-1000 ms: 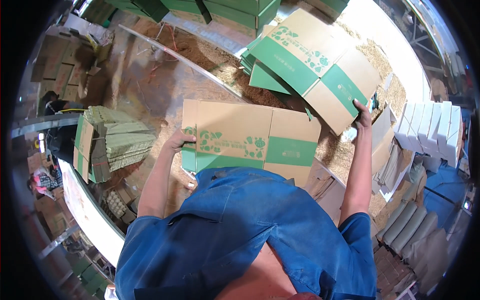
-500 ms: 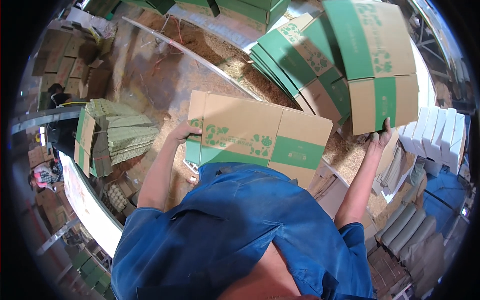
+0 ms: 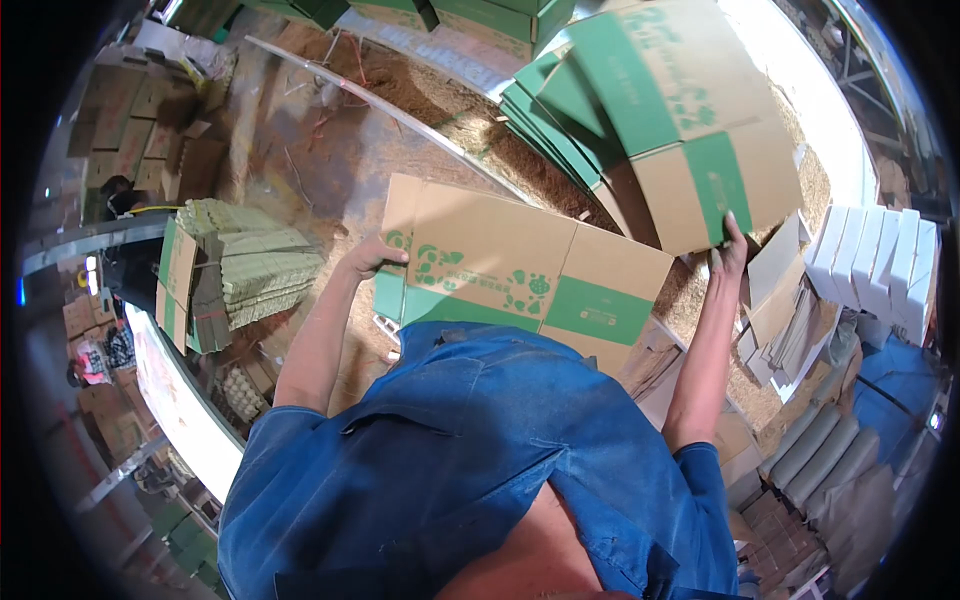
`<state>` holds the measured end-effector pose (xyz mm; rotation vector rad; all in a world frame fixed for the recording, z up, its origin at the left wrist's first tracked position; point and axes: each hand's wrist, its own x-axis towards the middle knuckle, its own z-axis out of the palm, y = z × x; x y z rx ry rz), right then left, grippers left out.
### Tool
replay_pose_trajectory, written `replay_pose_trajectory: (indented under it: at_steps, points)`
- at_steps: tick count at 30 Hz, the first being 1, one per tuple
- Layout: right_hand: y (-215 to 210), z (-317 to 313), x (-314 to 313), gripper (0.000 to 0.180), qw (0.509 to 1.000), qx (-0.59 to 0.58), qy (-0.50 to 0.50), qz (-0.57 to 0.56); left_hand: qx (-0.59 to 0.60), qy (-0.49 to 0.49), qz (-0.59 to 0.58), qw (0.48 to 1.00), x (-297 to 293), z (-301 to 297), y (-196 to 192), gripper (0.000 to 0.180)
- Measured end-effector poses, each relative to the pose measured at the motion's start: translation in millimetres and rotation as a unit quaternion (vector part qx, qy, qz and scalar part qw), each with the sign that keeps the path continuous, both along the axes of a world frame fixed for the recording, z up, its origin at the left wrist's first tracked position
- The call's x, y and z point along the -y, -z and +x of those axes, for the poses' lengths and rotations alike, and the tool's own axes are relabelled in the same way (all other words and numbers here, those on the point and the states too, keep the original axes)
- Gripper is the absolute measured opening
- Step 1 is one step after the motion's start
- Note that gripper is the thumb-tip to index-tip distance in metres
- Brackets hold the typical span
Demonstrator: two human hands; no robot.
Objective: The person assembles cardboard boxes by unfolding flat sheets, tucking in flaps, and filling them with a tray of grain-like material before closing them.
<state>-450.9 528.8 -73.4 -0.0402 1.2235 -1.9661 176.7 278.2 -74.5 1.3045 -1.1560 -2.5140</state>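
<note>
A flattened brown cardboard box with green print (image 3: 490, 240) rests across the front of my body. My left hand (image 3: 374, 257) grips its left edge, thumb on top and the other fingers hidden behind it. On the right, my right hand (image 3: 730, 246) holds the near edge of a second flat box (image 3: 690, 120), brown with a broad green band. That sheet lies tilted over a fanned stack of similar flat cartons (image 3: 560, 110), hiding part of it.
Bundled egg trays (image 3: 262, 262) stand on the left, near stacked brown boxes (image 3: 125, 130). White blocks (image 3: 868, 262) are at the right, above rolled grey sacks (image 3: 815, 450). A long pale rail (image 3: 400, 120) crosses the dusty floor. Green boxes (image 3: 480, 25) line the far side.
My right hand has moved left with the second flat box, which swings over the fanned stack. The box at my left hand shifts only slightly.
</note>
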Motion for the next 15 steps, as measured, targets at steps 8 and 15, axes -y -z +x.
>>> replay_pose_trajectory:
  at_steps: [8,15]
  points:
    - [-27.2,28.5,36.2,0.07,0.719,-0.474,-0.045,0.507,0.013,0.041,0.002,0.999,7.1,-10.9,1.9,0.07]
    - [-43.7,92.7,-46.2,0.051,0.935,-0.198,-0.024,0.294,0.01,0.044,-0.002,0.999,12.1,-18.6,0.8,0.07]
